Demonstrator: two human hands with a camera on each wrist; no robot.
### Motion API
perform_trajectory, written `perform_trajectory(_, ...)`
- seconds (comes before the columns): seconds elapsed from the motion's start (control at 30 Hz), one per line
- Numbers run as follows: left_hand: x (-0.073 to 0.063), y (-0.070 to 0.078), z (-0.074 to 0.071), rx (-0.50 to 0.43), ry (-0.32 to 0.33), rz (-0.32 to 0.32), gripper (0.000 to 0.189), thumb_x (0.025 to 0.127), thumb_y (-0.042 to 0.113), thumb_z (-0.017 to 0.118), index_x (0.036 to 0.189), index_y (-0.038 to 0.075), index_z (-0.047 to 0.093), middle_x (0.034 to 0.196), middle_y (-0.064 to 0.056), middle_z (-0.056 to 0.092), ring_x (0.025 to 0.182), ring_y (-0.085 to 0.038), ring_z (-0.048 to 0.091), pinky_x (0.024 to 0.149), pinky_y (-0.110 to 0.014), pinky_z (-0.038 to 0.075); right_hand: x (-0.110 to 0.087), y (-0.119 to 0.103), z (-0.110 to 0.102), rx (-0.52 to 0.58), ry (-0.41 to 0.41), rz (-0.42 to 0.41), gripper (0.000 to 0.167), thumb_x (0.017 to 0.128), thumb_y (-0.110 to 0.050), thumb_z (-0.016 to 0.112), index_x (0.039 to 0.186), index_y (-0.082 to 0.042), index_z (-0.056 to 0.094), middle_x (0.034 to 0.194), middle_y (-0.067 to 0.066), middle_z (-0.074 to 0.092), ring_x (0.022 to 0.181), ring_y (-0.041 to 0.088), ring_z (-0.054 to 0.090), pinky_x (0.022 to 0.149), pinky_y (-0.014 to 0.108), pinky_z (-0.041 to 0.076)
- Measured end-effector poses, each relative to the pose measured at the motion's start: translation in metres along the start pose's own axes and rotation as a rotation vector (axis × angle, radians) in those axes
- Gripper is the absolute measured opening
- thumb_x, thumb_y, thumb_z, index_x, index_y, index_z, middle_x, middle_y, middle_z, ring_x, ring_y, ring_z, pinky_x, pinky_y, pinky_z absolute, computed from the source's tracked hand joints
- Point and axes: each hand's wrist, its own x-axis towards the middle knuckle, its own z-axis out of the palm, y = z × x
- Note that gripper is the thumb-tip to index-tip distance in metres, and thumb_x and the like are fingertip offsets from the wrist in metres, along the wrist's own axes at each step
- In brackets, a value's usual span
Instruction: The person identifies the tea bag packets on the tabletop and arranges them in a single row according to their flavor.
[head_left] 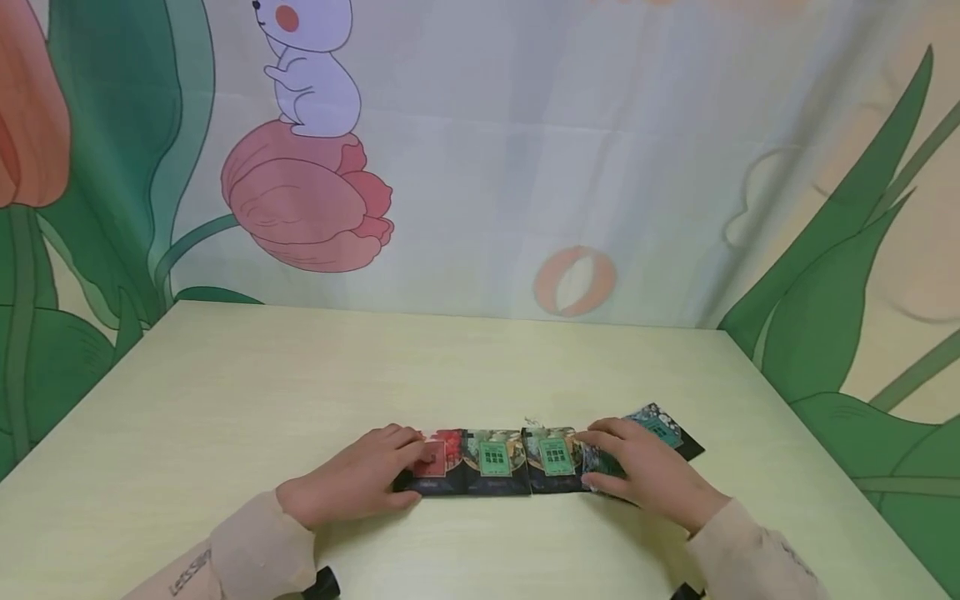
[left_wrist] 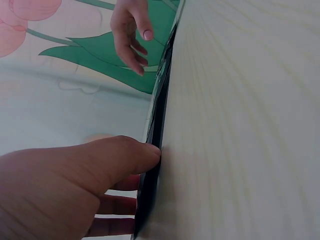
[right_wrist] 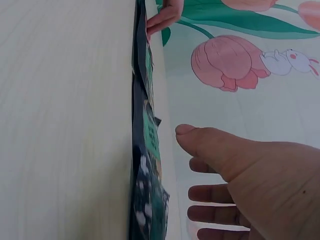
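Several flat, dark packets lie in a row on the table. At the left end is a red-labelled packet (head_left: pixel 438 467), followed by a green-labelled packet (head_left: pixel 495 461) and another green-labelled packet (head_left: pixel 555 458). My left hand (head_left: pixel 367 471) rests on the red-labelled one, its thumb at the near edge and fingers across the top. My right hand (head_left: pixel 648 467) hovers over the row's right end, fingers spread and apart from the packets in the right wrist view. It partly covers a dark floral packet (right_wrist: pixel 150 207). Past it, a teal-labelled packet (head_left: pixel 662 427) lies askew.
The pale table (head_left: pixel 420 358) reaches back to a printed curtain (head_left: pixel 465 167) with tulips, leaves and a white cartoon animal. A small scrap (head_left: pixel 532 422) sticks up behind the second green-labelled packet. Dark wrist straps (head_left: pixel 322 583) show below the sleeves.
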Motion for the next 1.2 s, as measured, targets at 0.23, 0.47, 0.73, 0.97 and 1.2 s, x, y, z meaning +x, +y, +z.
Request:
perform_trajectory(0.23,0.000,0.000,0.000,-0.009,-0.006,-0.006,0.052,0.085,0.038,0.070,0.127,0.010,0.058,0.127,-0.007,0.058,0.116,-0.023,0.053,0.103,-0.042,0.045,-0.015,0.016,-0.001,0.043,-0.047,0.042,0.050,0.088,-0.038,0.066,0.132,-0.016,0.058,0.134,0.011,0.056,0.123,0.036,0.053,0.097,0.054,0.047)
perform_trajectory(0.47,0.000,-0.002,0.000,-0.001,0.006,0.005,0.051,0.084,0.038,0.071,0.125,0.010,0.058,0.125,-0.007,0.058,0.114,-0.023,0.053,0.102,-0.042,0.046,-0.025,0.023,0.003,0.076,-0.094,0.073,0.058,0.087,-0.049,0.064,0.135,-0.017,0.056,0.137,0.014,0.053,0.129,0.042,0.047,0.099,0.059,0.044)
perform_trajectory(0.73,0.000,0.000,0.000,0.003,0.007,0.003,0.049,0.085,0.038,0.071,0.123,0.011,0.059,0.122,-0.006,0.059,0.112,-0.022,0.053,0.101,-0.041,0.046,-0.033,0.030,0.010,0.051,-0.077,0.091,0.058,0.085,-0.045,0.067,0.135,-0.018,0.056,0.138,0.013,0.053,0.127,0.040,0.049,0.098,0.058,0.045)
perform_trajectory(0.97,0.000,-0.001,0.000,-0.005,0.004,0.000,0.051,0.084,0.038,0.071,0.126,0.011,0.059,0.126,-0.007,0.058,0.115,-0.023,0.053,0.102,-0.041,0.046,-0.038,0.033,0.011,0.052,-0.057,0.111,0.056,0.086,-0.043,0.066,0.135,-0.018,0.057,0.138,0.014,0.053,0.126,0.041,0.049,0.098,0.058,0.045)
perform_trajectory(1.2,0.000,0.000,0.000,-0.009,0.000,-0.004,0.050,0.084,0.037,0.071,0.125,0.010,0.059,0.125,-0.007,0.058,0.114,-0.022,0.053,0.102,-0.041,0.046,-0.039,0.035,0.012,0.044,-0.045,0.118,0.052,0.087,-0.039,0.066,0.134,-0.017,0.058,0.136,0.014,0.055,0.124,0.040,0.051,0.098,0.057,0.045)
